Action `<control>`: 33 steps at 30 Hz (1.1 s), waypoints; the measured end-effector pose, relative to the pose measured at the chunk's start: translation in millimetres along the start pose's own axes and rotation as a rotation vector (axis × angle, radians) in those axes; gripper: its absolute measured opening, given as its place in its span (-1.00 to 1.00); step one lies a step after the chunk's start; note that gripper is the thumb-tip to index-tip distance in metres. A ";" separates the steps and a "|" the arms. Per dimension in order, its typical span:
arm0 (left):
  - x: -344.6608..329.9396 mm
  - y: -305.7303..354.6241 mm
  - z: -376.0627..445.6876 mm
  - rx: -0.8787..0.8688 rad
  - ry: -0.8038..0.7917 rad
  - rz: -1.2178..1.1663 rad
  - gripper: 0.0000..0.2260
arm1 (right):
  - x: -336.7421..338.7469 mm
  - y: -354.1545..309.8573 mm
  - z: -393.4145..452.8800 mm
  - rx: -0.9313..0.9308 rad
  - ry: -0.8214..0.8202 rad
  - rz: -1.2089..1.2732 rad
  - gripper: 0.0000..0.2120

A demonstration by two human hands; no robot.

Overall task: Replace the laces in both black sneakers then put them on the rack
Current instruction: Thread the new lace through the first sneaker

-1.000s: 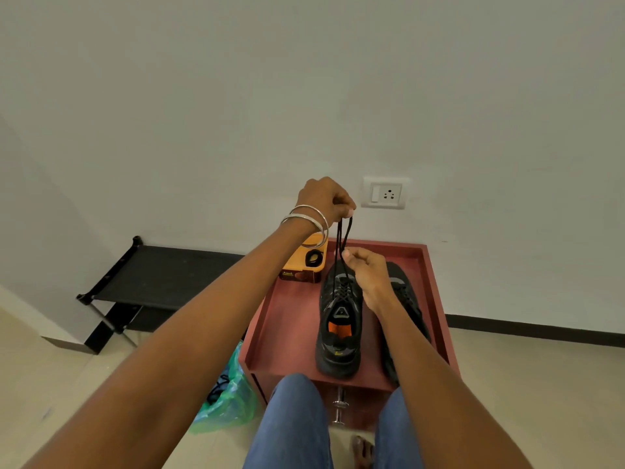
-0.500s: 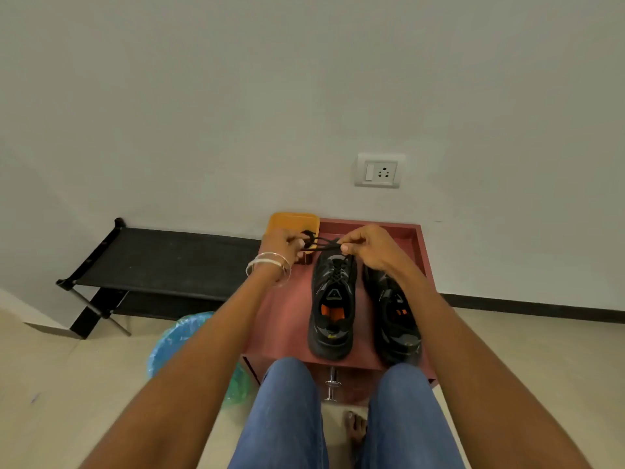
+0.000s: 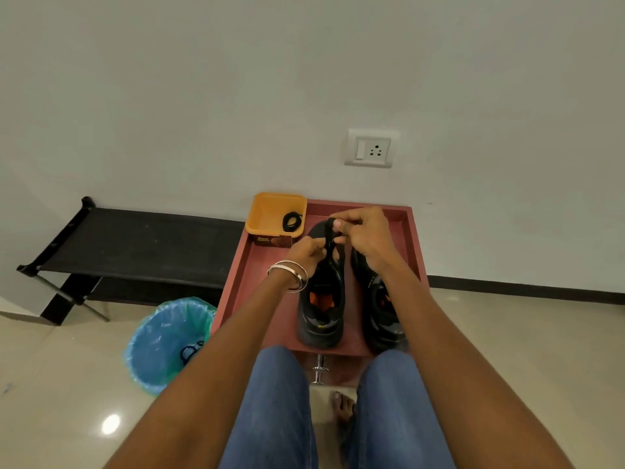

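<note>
The lace (image 3: 329, 236) rises from the left sneaker (image 3: 321, 309), pinched by both the left hand (image 3: 306, 253) and right hand (image 3: 367, 236). The right sneaker (image 3: 380, 306) lies beside it on the red tray (image 3: 414, 245); a yellow tub (image 3: 270, 216) fills the tray's far-left corner.

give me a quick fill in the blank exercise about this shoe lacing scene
1. Both hands, the left hand and the right hand, pinch a black ____ above the left black sneaker.
2. A coiled black lace lies inside the ____ plastic tub.
3. Both sneakers stand on the reddish-brown ____.
4. The blue-lined bin stands on the ____.

Missing words: lace; orange; tray; floor
</note>
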State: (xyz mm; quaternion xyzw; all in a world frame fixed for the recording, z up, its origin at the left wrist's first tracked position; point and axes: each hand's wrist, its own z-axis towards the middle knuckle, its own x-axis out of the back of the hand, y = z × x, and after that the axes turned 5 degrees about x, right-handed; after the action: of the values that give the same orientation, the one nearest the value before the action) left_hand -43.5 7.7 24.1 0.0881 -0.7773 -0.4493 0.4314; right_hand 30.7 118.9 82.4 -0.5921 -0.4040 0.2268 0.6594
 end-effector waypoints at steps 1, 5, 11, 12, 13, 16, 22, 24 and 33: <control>0.9 -4.8 3.0 -0.044 -0.014 0.048 -0.78 | -0.9 4.4 -1.4 -0.032 0.053 0.087 -0.87; -7.8 -21.0 6.9 0.024 0.013 0.142 -0.79 | -3.4 30.6 -15.7 -0.240 0.264 0.326 -0.91; -39.6 -19.7 -21.5 0.213 0.222 0.103 -0.75 | -16.9 67.8 -45.1 -0.319 0.319 0.293 -0.86; -45.6 -20.9 -25.0 0.265 0.232 0.080 -0.74 | -19.0 72.4 -47.6 -0.284 0.312 0.209 -0.85; -51.2 -23.5 -26.8 0.302 0.234 0.055 -0.74 | -21.2 76.2 -49.9 -0.244 0.297 0.111 -0.85; -59.8 -28.2 -31.2 0.390 0.262 -0.013 -0.76 | -24.2 83.6 -55.2 -0.093 0.209 -0.280 -0.82; -53.8 -16.6 -35.9 0.474 0.268 -0.100 -0.80 | -24.3 81.6 -51.5 0.136 -0.104 -0.815 -0.78; -51.8 -18.3 -40.0 0.434 0.281 -0.008 -0.81 | -27.3 82.4 -50.4 0.176 -0.136 -0.903 -0.78; -53.0 -33.8 -52.1 0.115 0.324 0.621 -0.80 | -31.5 92.0 -65.1 0.479 -0.137 -1.053 -0.89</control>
State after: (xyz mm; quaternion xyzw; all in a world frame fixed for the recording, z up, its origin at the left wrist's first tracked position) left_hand 19.5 -16.5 -21.7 -0.0582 -0.7127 -0.2322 0.6593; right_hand 81.4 73.4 -12.8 -0.1297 -0.6231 -0.0085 0.7712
